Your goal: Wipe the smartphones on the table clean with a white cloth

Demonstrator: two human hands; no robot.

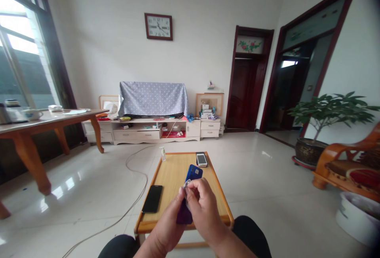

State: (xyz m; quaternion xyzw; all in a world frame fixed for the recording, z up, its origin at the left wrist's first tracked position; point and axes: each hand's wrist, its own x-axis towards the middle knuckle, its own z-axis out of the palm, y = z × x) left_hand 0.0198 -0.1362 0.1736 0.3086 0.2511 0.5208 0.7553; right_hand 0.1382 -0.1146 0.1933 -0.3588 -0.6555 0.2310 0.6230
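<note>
A blue and purple smartphone [194,171] is held above the small wooden table, its back with the camera lenses facing up. My left hand [168,224] is closed around its left side, with the thumb near the edge. On the right, my right hand [204,206] pinches a small whitish, partly see-through piece [187,184] against the phone's back. What that piece is, I cannot make out, since the fingers cover most of it. A black smartphone [152,199] lies on the table left of my hands. Beyond them lies a white-fronted phone [201,159] on a dark item.
The low table [170,179] stands between my knees, with a small pump bottle [163,154] at its far left corner. A cable [139,198] runs over the floor at left. Around stand a larger table [74,116], a low cabinet [136,135], a potted plant [311,149] and a wooden chair [335,159].
</note>
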